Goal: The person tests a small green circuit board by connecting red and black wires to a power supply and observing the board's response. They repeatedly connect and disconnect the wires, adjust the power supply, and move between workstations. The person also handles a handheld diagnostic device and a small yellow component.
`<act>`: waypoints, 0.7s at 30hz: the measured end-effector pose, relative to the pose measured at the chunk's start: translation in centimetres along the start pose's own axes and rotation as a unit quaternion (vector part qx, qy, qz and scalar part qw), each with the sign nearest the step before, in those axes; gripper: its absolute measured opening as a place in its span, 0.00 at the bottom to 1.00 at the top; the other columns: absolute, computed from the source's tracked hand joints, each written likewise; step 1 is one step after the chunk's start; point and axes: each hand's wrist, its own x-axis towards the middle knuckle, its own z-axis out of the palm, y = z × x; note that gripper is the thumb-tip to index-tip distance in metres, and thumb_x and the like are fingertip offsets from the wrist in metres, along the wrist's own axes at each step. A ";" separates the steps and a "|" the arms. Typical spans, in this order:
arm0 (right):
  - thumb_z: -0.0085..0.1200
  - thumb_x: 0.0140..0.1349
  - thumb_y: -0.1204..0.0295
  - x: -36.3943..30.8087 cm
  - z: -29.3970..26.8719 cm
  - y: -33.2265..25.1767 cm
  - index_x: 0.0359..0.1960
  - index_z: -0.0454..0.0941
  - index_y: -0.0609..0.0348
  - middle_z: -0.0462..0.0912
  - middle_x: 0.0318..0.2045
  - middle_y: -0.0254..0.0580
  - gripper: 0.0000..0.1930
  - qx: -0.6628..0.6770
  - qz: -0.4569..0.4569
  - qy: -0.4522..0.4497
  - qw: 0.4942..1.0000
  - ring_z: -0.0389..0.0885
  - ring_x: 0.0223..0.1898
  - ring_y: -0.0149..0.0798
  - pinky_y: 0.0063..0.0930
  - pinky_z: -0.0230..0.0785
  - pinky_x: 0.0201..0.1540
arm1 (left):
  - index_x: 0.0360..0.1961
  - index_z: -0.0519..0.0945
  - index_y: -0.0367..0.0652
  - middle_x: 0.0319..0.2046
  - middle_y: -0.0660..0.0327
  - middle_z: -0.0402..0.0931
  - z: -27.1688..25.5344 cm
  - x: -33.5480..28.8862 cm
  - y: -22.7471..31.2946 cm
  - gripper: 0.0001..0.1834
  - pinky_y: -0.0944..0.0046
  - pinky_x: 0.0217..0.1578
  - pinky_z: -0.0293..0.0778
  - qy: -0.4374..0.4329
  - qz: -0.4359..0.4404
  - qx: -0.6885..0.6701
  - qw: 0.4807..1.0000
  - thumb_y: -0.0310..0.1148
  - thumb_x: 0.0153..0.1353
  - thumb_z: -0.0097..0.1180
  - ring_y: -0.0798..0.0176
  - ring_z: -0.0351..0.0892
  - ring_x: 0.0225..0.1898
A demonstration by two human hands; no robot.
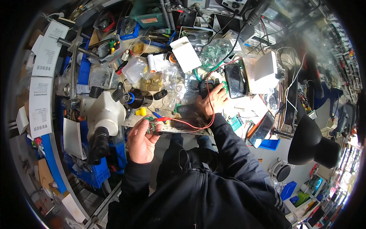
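My left hand (141, 145) pinches a small green circuit board (151, 126) above the bench's front edge. A red alligator clip (162, 119) is fixed at the board's upper side, and a dark clip (157, 133) sits by its lower corner. From the clips a red lead (212, 118) loops to the right, passing by my right wrist. My right hand (214, 100) reaches over the bench with fingers stretched out and the thumb apart. Its fingertips are beside a small green board (225, 87), next to a black smartphone (234, 81); whether they touch the board cannot be made out.
A white microscope (105, 112) stands at the left, with a dark bottle (142, 98) beside it. White boxes (185, 54), plastic bags and tools crowd the back. At the right are a tilted screen device (261, 129), another green board (235, 123) and a black lamp (310, 147).
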 end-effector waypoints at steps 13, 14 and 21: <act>0.64 0.37 0.55 0.3 0.4 -0.6 0.63 0.51 0.70 0.68 0.46 0.56 0.53 0.059 0.015 -0.020 0.998 0.70 0.47 0.54 0.43 0.62 0.51 | 0.45 0.76 0.36 0.33 0.54 0.81 -0.4 0.1 0.0 0.10 0.65 0.32 0.82 0.016 -0.017 -0.010 1.000 0.29 0.65 0.52 0.60 0.83 0.32; 0.64 0.37 0.54 0.3 0.4 -0.7 0.64 0.51 0.70 0.68 0.47 0.57 0.54 0.058 0.010 -0.025 0.998 0.70 0.47 0.54 0.43 0.62 0.51 | 0.45 0.75 0.36 0.33 0.54 0.81 -0.5 0.1 0.0 0.11 0.65 0.32 0.82 0.012 -0.012 -0.013 1.000 0.29 0.65 0.52 0.60 0.83 0.32; 0.65 0.37 0.51 0.3 0.7 -0.5 0.63 0.50 0.71 0.67 0.48 0.58 0.55 0.049 0.016 -0.027 0.998 0.69 0.48 0.53 0.45 0.60 0.52 | 0.46 0.76 0.37 0.34 0.53 0.80 -0.4 0.3 0.0 0.11 0.65 0.31 0.83 0.025 -0.012 0.003 1.000 0.29 0.65 0.51 0.59 0.84 0.34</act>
